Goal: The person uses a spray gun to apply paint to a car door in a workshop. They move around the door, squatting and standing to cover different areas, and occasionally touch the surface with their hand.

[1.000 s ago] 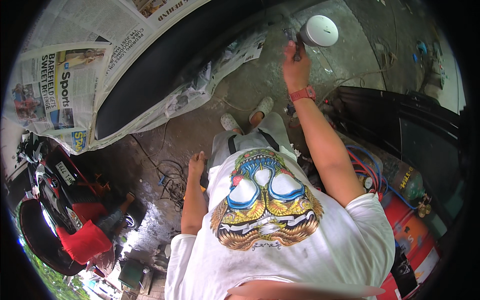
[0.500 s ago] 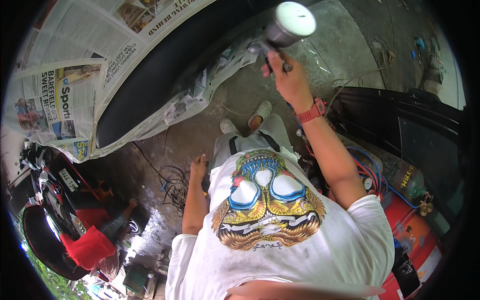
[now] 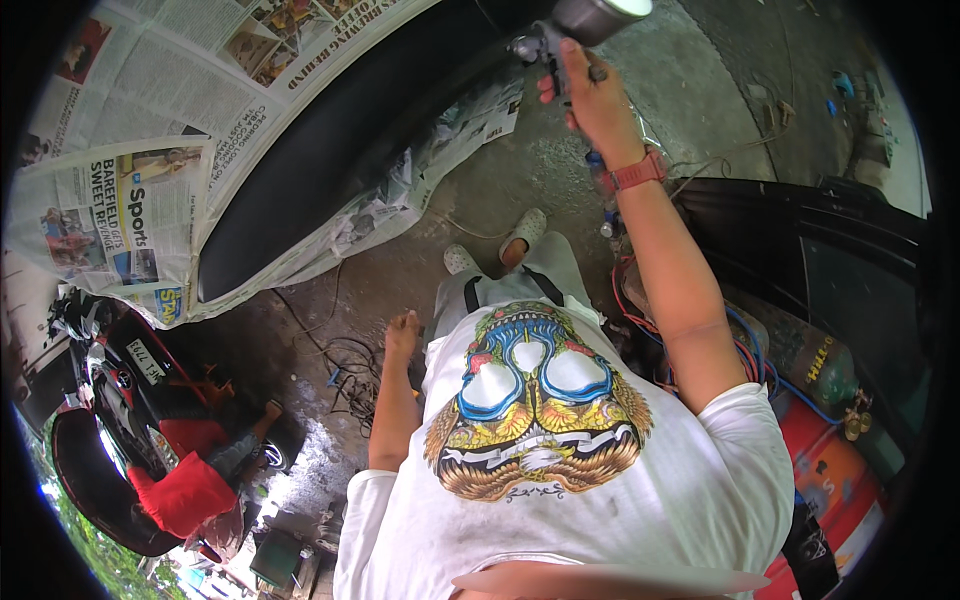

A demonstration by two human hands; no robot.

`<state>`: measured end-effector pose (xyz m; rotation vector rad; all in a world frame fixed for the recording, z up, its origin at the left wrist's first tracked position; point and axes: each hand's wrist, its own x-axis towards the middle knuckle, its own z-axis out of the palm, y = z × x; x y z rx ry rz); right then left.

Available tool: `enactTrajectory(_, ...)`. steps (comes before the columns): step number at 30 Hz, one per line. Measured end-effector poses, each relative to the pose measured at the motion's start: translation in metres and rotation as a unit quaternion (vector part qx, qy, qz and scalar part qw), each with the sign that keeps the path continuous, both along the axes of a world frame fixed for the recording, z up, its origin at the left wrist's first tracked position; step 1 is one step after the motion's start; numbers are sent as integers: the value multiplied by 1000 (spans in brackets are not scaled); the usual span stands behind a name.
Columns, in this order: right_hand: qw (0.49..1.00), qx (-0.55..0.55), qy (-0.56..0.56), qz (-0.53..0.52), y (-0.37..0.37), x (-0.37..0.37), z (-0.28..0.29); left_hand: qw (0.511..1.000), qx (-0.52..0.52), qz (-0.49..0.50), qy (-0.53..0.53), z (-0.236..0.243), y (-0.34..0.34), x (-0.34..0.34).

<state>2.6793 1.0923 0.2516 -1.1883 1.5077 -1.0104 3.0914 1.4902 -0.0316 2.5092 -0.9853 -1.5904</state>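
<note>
My right hand (image 3: 597,97) is closed round the handle of a spray gun (image 3: 546,48), arm stretched forward. A rounded metal cup (image 3: 592,18) with a pale lid sits on top of the gun, partly cut off by the upper edge of the picture. The nozzle points left, close to a glossy black curved panel (image 3: 290,190) edged with newspaper masking (image 3: 160,75). I cannot tell how wide the gap is. My left hand (image 3: 403,330) hangs low beside my left thigh, its fingers curled in, with nothing visible in them.
Right of me lie a dark door-like panel (image 3: 850,250), red and blue hoses (image 3: 755,335), a green gas cylinder (image 3: 835,375) and a red drum (image 3: 815,450). Coiled cables (image 3: 350,375) lie on the floor at left. A person in red (image 3: 185,495) crouches by a motorcycle (image 3: 110,390).
My right hand and the spray gun have moved slightly right and upward in the picture, and the gun's cup now runs past the upper edge. My left hand stays hanging.
</note>
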Motion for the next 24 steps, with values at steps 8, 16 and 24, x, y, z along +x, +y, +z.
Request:
enactTrajectory(8,993,-42,54,-97,-17,-47,4,995,-32,89,28,8,13,-13)
enactTrajectory(16,999,4,-40,15,75,-49,-34,994,-5,102,43,7,4,-17)
enactTrajectory(24,992,52,-26,116,97,-36,-88,1000,-4,-1,-29,23,-36,-25)
